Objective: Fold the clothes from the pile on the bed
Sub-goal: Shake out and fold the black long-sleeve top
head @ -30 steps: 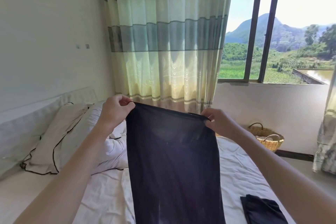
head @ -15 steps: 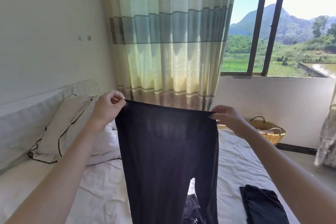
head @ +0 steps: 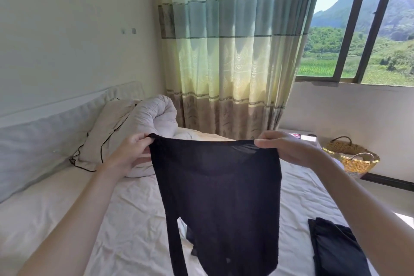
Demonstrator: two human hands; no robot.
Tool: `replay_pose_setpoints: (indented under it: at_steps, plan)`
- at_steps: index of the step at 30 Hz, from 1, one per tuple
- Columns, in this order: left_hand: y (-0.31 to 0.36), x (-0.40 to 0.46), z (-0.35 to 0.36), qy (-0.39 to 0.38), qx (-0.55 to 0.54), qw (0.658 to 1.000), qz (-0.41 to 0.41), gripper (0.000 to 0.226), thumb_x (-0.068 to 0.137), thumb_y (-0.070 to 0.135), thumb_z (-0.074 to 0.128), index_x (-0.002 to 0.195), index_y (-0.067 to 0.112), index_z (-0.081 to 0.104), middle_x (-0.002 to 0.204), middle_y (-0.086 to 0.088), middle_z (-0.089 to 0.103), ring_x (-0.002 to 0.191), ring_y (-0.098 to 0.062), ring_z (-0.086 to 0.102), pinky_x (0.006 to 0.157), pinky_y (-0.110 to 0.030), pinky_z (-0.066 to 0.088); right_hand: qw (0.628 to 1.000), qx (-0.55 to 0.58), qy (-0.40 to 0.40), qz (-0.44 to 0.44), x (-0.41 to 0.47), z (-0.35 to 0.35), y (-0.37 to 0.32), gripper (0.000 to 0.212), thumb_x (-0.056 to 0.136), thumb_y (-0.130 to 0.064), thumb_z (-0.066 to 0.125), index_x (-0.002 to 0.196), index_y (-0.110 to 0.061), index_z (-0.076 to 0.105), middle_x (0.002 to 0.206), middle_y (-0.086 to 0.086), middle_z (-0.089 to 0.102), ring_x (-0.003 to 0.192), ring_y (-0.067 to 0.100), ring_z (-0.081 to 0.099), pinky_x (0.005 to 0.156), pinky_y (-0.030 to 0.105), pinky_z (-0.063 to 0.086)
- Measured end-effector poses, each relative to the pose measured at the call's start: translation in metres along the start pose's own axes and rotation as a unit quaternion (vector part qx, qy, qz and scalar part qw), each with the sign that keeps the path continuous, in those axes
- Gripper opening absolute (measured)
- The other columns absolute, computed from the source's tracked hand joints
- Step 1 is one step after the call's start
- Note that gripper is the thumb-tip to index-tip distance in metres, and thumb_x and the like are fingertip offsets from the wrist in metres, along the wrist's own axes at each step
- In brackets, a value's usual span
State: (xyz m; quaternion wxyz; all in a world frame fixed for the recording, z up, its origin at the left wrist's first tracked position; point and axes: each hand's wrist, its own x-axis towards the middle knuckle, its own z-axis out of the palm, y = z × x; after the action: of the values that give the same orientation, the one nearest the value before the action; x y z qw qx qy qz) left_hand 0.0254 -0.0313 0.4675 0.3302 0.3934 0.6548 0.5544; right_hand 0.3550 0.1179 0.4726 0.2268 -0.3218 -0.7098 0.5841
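Two hands hold one black sheer garment point(head: 217, 197) up above the bed point(head: 125, 219), each at an end of its top edge. The left hand point(head: 131, 154) has its fingers curled, the thumb and fingertips pinching the garment's upper left corner, so that the cloth begins right at the fingertips and runs away to the right of them. The right hand point(head: 289, 150) pinches the upper right corner, its fingers lying close together along the top hem and the thumb hidden behind the fabric; the cloth starts at those fingertips and drapes down under the palm. Between the two pinches the hem sags in a shallow curve, and the thin fabric hangs below both hands, its lower part splitting into a narrow strip on the left and a wider panel on the right that reaches the bottom of the view.

Below and to the right of the right hand, a folded black garment point(head: 333, 251) lies on the white sheet, apart from the held one. Beyond the left fingers sit a white pillow with dark piping point(head: 105, 136) and a rolled white quilt point(head: 156, 114). Past the right hand, a woven basket point(head: 354, 154) stands on the floor under the window point(head: 358, 29), beside a striped curtain point(head: 233, 51).
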Motion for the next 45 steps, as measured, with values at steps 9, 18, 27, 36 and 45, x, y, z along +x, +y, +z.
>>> replay_pose_setpoints:
  at_steps: [9, 18, 27, 36, 45]
  plan:
    - [-0.019, -0.07, -0.035, 0.018, 0.197, 0.979, 0.043, 0.016, 0.095, 0.017, 0.053, 0.082, 0.011, 0.061, 0.076, 0.0, 0.059, 0.071, -0.01, 0.05, 0.066, -0.023, 0.035, 0.979, -0.064, 0.178, -0.077, -0.004, 0.04, 0.023, 0.018, 0.087, -0.004, 0.063, 0.076, -0.018, 0.063, 0.073, -0.002, 0.062, 0.069, 0.01, 0.055, 0.065, 0.017, 0.042]
    - [-0.018, -0.168, -0.104, -0.026, 0.094, 0.992, 0.077, 0.025, 0.077, 0.021, 0.062, 0.102, 0.017, 0.065, 0.097, 0.006, 0.072, 0.091, -0.006, 0.065, 0.078, -0.016, 0.05, 0.964, -0.052, 0.171, -0.195, -0.017, 0.106, -0.004, 0.014, 0.086, -0.01, 0.066, 0.078, -0.021, 0.062, 0.073, -0.006, 0.061, 0.07, 0.006, 0.055, 0.066, 0.014, 0.044]
    - [-0.043, -0.244, -0.178, 0.112, 0.08, 0.987, 0.078, 0.012, 0.089, 0.01, 0.056, 0.09, 0.016, 0.067, 0.081, 0.009, 0.072, 0.077, -0.003, 0.065, 0.069, -0.01, 0.049, 0.956, -0.115, 0.126, -0.24, -0.054, 0.209, -0.03, 0.021, 0.088, -0.012, 0.064, 0.076, -0.027, 0.058, 0.073, -0.016, 0.061, 0.062, -0.013, 0.054, 0.062, 0.002, 0.039]
    - [-0.071, -0.296, -0.237, 0.287, 0.169, 0.939, 0.081, 0.025, 0.091, 0.033, 0.057, 0.075, 0.016, 0.064, 0.067, 0.001, 0.056, 0.065, -0.013, 0.047, 0.062, -0.025, 0.036, 0.942, -0.159, 0.127, -0.267, -0.105, 0.307, -0.051, 0.022, 0.087, -0.021, 0.066, 0.07, -0.033, 0.059, 0.072, -0.016, 0.062, 0.068, -0.012, 0.054, 0.064, 0.004, 0.038]
    - [-0.107, -0.31, -0.289, 0.183, 0.13, 0.973, 0.051, 0.027, 0.097, 0.01, 0.047, 0.085, 0.026, 0.064, 0.081, 0.01, 0.068, 0.076, -0.003, 0.061, 0.067, -0.011, 0.045, 0.944, -0.131, 0.191, -0.236, -0.091, 0.366, -0.032, 0.026, 0.085, -0.03, 0.066, 0.067, -0.048, 0.058, 0.072, -0.027, 0.059, 0.066, -0.003, 0.05, 0.063, 0.015, 0.039]
